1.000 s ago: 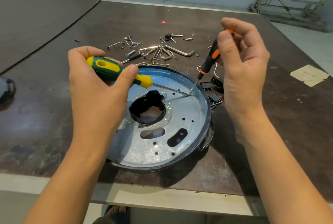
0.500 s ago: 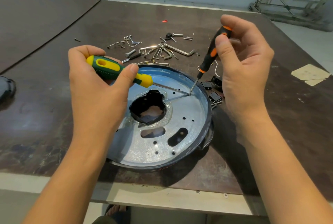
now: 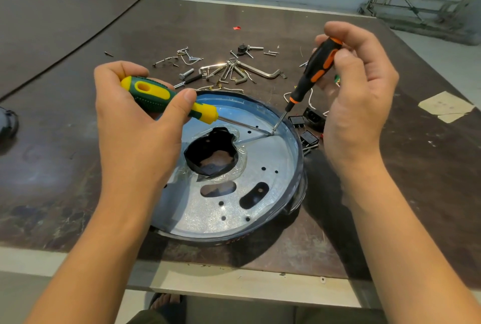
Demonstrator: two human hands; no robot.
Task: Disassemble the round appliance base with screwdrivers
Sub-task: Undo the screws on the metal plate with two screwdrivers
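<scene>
The round appliance base [image 3: 263, 193] is a shiny metal disc with a dark rim and a ragged black hole in its middle; it lies near the table's front edge. My left hand [image 3: 135, 125] grips a yellow-and-green screwdriver [image 3: 166, 99], its shaft lying low across the disc toward the far right rim. My right hand [image 3: 359, 104] pinches a black-and-orange screwdriver [image 3: 312, 73] near its top, held steeply. Both tips meet at one spot by the far right rim, around [image 3: 273, 132]. Whether a screw sits there cannot be made out.
Loose screws, bolts, hex keys and wire clips [image 3: 229, 68] are scattered beyond the base. Small black plastic parts [image 3: 309, 125] lie just right of the rim, under my right hand. A dark object [image 3: 7, 123] sits at the left edge. Taped paper [image 3: 445, 106] lies far right.
My right hand has shifted its fingers on the black-and-orange handle, as in turning it. Both tips stay at the same spot. My left hand and the base have not moved.
</scene>
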